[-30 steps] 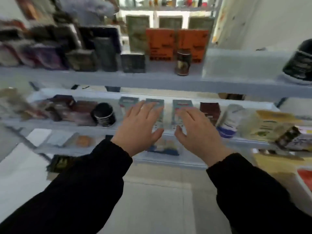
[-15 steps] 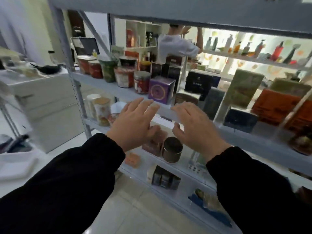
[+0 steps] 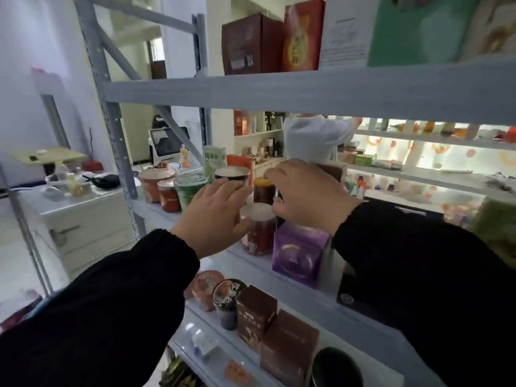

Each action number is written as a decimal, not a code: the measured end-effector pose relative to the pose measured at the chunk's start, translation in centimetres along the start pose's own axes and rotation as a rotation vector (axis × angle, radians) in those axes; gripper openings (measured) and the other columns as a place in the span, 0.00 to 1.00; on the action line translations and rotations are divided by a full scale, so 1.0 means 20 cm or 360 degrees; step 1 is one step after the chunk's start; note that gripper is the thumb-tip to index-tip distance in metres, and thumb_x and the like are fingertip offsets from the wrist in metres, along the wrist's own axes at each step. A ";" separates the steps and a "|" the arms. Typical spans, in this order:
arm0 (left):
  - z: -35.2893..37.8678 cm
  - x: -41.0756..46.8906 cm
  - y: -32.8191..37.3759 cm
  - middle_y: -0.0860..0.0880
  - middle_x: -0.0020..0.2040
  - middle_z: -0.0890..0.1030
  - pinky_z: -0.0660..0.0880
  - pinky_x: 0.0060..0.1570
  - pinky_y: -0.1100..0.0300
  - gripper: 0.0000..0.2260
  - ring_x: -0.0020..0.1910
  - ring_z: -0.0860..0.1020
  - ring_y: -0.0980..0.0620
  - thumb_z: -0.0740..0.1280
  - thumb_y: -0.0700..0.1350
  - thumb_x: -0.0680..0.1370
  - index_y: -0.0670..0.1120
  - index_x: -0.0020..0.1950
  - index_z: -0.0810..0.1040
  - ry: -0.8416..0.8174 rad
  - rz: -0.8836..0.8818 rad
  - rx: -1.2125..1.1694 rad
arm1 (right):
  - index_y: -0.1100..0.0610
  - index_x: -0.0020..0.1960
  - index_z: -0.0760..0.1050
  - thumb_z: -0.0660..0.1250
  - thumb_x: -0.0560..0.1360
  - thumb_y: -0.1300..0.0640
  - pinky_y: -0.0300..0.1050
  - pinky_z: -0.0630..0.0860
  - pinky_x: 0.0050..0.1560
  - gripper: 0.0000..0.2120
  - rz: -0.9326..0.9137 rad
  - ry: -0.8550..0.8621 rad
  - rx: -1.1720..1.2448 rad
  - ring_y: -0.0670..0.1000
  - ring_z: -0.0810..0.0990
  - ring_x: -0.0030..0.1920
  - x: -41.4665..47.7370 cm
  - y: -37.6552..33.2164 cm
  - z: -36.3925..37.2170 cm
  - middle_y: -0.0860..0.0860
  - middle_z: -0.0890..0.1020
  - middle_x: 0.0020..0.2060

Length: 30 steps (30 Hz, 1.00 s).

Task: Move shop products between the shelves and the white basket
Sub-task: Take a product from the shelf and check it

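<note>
A red jar with a white lid (image 3: 258, 233) stands at the front of the grey middle shelf (image 3: 248, 261). My left hand (image 3: 215, 216) reaches in with straight fingers, its thumb at the jar's left side. Above and right of the lid hovers my right hand (image 3: 304, 196), fingers loosely bent downward and holding nothing. Between the hands, further back, stands a dark jar with an orange lid (image 3: 264, 189). A purple box (image 3: 298, 255) sits right of the red jar, under my right wrist. The white basket is out of view.
More jars (image 3: 169, 195) and a green tub (image 3: 192, 188) stand left on the same shelf. The upper shelf beam (image 3: 279, 88) hangs close overhead. Brown boxes (image 3: 257, 311) and a black can (image 3: 227, 305) fill the shelf below. A person in white (image 3: 312, 141) stands behind the rack.
The view swung up from the lower shelves to the middle shelf and drew closer. Both hands rose and now frame the red jar; the right hand's fingers have bent.
</note>
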State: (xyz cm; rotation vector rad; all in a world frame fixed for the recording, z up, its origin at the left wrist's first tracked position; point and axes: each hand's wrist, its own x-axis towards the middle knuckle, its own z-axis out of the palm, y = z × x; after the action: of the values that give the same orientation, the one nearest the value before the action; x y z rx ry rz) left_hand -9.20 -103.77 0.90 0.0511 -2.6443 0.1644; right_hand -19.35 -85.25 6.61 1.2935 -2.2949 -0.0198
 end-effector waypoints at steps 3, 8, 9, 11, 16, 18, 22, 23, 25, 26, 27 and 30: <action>0.05 0.10 -0.18 0.46 0.74 0.72 0.67 0.73 0.43 0.34 0.74 0.68 0.41 0.51 0.65 0.77 0.48 0.78 0.67 -0.0008 -0.0031 -0.0010 | 0.55 0.72 0.70 0.64 0.77 0.50 0.55 0.75 0.60 0.24 -0.0048 -0.0093 -0.0004 0.58 0.74 0.62 0.24 0.01 0.05 0.55 0.76 0.62; 0.13 0.27 -0.56 0.46 0.74 0.72 0.66 0.73 0.44 0.31 0.74 0.67 0.44 0.55 0.63 0.79 0.50 0.79 0.64 -0.0034 0.0027 -0.0011 | 0.52 0.69 0.72 0.64 0.77 0.52 0.46 0.70 0.45 0.20 -0.0082 -0.0216 -0.0051 0.54 0.77 0.54 0.61 -0.01 0.16 0.53 0.77 0.57; 0.16 0.32 -0.64 0.47 0.76 0.70 0.65 0.74 0.46 0.30 0.75 0.65 0.45 0.58 0.62 0.80 0.51 0.80 0.63 -0.0049 0.0055 -0.0024 | 0.51 0.66 0.73 0.64 0.77 0.51 0.47 0.73 0.43 0.18 -0.0052 -0.0246 -0.0047 0.54 0.77 0.51 0.69 -0.01 0.19 0.52 0.78 0.54; 0.21 0.42 -0.79 0.49 0.78 0.66 0.62 0.76 0.48 0.30 0.77 0.62 0.48 0.61 0.61 0.81 0.53 0.81 0.60 -0.0147 0.0101 -0.0099 | 0.51 0.61 0.74 0.65 0.76 0.50 0.51 0.79 0.46 0.15 0.0028 -0.0301 -0.0043 0.53 0.78 0.48 0.81 -0.01 0.25 0.51 0.78 0.51; 0.30 0.69 -1.07 0.52 0.80 0.63 0.61 0.75 0.51 0.29 0.78 0.61 0.50 0.62 0.60 0.82 0.58 0.81 0.59 -0.0325 0.0313 -0.0290 | 0.53 0.64 0.73 0.65 0.78 0.47 0.55 0.80 0.53 0.17 0.0294 -0.0474 -0.0112 0.54 0.79 0.50 1.08 0.02 0.40 0.51 0.79 0.52; 0.33 0.78 -1.12 0.54 0.80 0.62 0.61 0.74 0.50 0.28 0.78 0.60 0.51 0.62 0.60 0.83 0.59 0.81 0.58 -0.0404 0.0388 -0.0391 | 0.53 0.65 0.73 0.66 0.78 0.47 0.57 0.81 0.56 0.18 0.0413 -0.0551 -0.0036 0.55 0.79 0.51 1.18 0.06 0.46 0.52 0.79 0.53; 0.41 0.95 -1.17 0.52 0.78 0.66 0.64 0.74 0.49 0.25 0.76 0.64 0.50 0.59 0.60 0.83 0.57 0.80 0.63 -0.0463 0.0689 -0.0445 | 0.54 0.68 0.73 0.66 0.80 0.47 0.54 0.79 0.60 0.19 0.0677 -0.0561 0.0089 0.53 0.79 0.52 1.34 0.12 0.57 0.52 0.80 0.55; 0.43 0.97 -1.17 0.52 0.78 0.68 0.65 0.73 0.50 0.24 0.75 0.66 0.50 0.59 0.60 0.84 0.56 0.79 0.65 -0.0480 0.0742 -0.0452 | 0.54 0.68 0.73 0.66 0.81 0.47 0.53 0.78 0.62 0.19 0.0749 -0.0551 0.0142 0.52 0.79 0.54 1.37 0.13 0.60 0.52 0.80 0.56; 0.48 1.00 -1.18 0.52 0.76 0.69 0.69 0.70 0.49 0.23 0.73 0.69 0.50 0.59 0.61 0.83 0.56 0.77 0.68 -0.0552 0.0797 -0.0471 | 0.55 0.67 0.73 0.66 0.81 0.46 0.53 0.78 0.62 0.19 0.0882 -0.0538 0.0190 0.52 0.79 0.54 1.43 0.14 0.68 0.52 0.81 0.57; 0.51 1.01 -1.18 0.52 0.74 0.70 0.71 0.68 0.48 0.22 0.71 0.71 0.49 0.59 0.62 0.83 0.57 0.76 0.69 -0.0594 0.0810 -0.0488 | 0.56 0.67 0.73 0.66 0.80 0.46 0.53 0.78 0.61 0.19 0.0931 -0.0535 0.0198 0.53 0.80 0.54 1.45 0.15 0.72 0.53 0.82 0.57; 0.53 1.01 -1.19 0.52 0.73 0.71 0.72 0.67 0.47 0.22 0.70 0.72 0.49 0.59 0.62 0.83 0.57 0.76 0.69 -0.0622 0.0817 -0.0518 | 0.57 0.66 0.74 0.65 0.80 0.47 0.54 0.79 0.61 0.19 0.0971 -0.0544 0.0188 0.54 0.80 0.54 1.48 0.15 0.76 0.54 0.82 0.57; 0.59 1.01 -1.20 0.51 0.71 0.72 0.71 0.68 0.45 0.23 0.69 0.72 0.48 0.59 0.61 0.83 0.55 0.76 0.69 -0.0607 0.0826 -0.0652 | 0.59 0.68 0.73 0.65 0.79 0.49 0.52 0.78 0.58 0.21 0.1007 -0.0473 0.0182 0.56 0.80 0.55 1.54 0.17 0.85 0.55 0.81 0.58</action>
State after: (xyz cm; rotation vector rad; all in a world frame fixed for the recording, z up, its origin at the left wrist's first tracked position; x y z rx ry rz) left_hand -31.04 -129.26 2.73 -0.8158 -2.9529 -0.2444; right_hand -42.46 -111.97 5.44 0.5875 -2.9025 0.1454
